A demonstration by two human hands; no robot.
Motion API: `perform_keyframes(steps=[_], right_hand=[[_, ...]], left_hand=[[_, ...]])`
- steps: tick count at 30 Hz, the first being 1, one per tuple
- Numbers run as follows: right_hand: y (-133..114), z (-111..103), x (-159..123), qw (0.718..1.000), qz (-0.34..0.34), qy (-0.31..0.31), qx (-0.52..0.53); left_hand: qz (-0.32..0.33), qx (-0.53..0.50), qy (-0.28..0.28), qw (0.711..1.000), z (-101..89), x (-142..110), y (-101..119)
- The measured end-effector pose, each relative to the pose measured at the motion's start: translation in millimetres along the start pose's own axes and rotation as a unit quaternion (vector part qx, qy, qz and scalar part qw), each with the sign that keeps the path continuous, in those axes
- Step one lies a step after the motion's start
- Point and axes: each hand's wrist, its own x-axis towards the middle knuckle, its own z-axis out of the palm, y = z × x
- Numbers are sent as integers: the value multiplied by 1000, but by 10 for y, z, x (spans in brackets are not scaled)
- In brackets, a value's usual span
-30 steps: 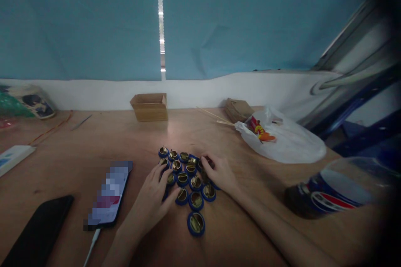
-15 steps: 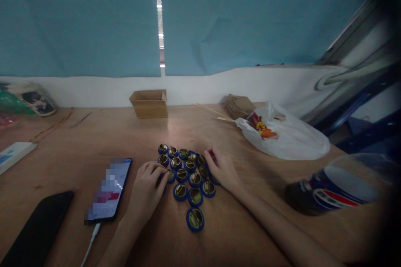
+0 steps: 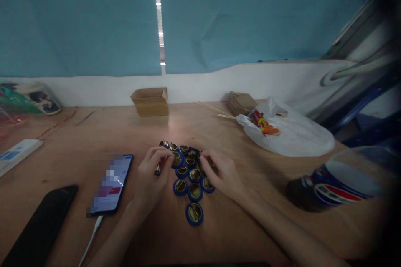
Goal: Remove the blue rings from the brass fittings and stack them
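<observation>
Several round pin badges (image 3: 194, 191) with blue rims lie face down in a cluster on the wooden table, gold-coloured backs and pins upward. My left hand (image 3: 154, 171) is closed at the cluster's left side, thumb and fingers pinching one badge (image 3: 177, 159) by its left edge, raised over the others. Behind its fingers another badge partly shows. At the right side, my right hand (image 3: 221, 174) has thumb and forefinger drawn together on the edge of a badge, which they mostly cover. A single badge (image 3: 194, 213) lies nearest to me.
An open cardboard box (image 3: 152, 102) stands at the back. To the left lie a lit phone (image 3: 114, 185) on a white cable, a black flat case (image 3: 42, 227) and a white power strip (image 3: 19, 156). A white plastic bag (image 3: 297, 135) and a Pepsi cup (image 3: 328, 190) are right.
My left hand has lifted a badge from the cluster's left side and moved it slightly right and up. My right hand's fingers have drawn together at the right edge.
</observation>
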Motion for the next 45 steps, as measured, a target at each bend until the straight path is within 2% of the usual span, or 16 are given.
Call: perform_keyframes(steps=[3, 6, 9, 13, 17, 20, 23, 27, 32, 45], right_hand=[[-92, 11, -41, 997, 7, -41, 65], [-129, 56, -87, 982, 63, -55, 171], [-132, 86, -129, 965, 103, -50, 236], [-140, 72, -147, 959, 109, -51, 256], [-149, 51, -137, 958, 108, -38, 263], [-141, 55, -140, 962, 92, -14, 258], [-124, 64, -147, 974, 60, 6, 220], [-105, 67, -150, 989, 20, 49, 136], [-101, 77, -167, 990, -6, 102, 101], [-77, 144, -243, 992, -6, 113, 64]], left_hand=[[15, -37, -40, 998, 109, 189, 159], [34, -79, -71, 994, 241, 276, 233], [29, -128, -93, 987, 349, 226, 236], [-12, -204, -128, 971, 419, 95, 191], [-42, -251, -108, 961, 437, 53, 117], [-81, -274, -89, 954, 429, 62, 67], [-103, -277, -114, 949, 402, 73, 56], [-102, -287, -135, 943, 375, 64, 96], [-80, -274, -109, 952, 398, -11, 116], [-53, -248, -111, 961, 494, -105, 100]])
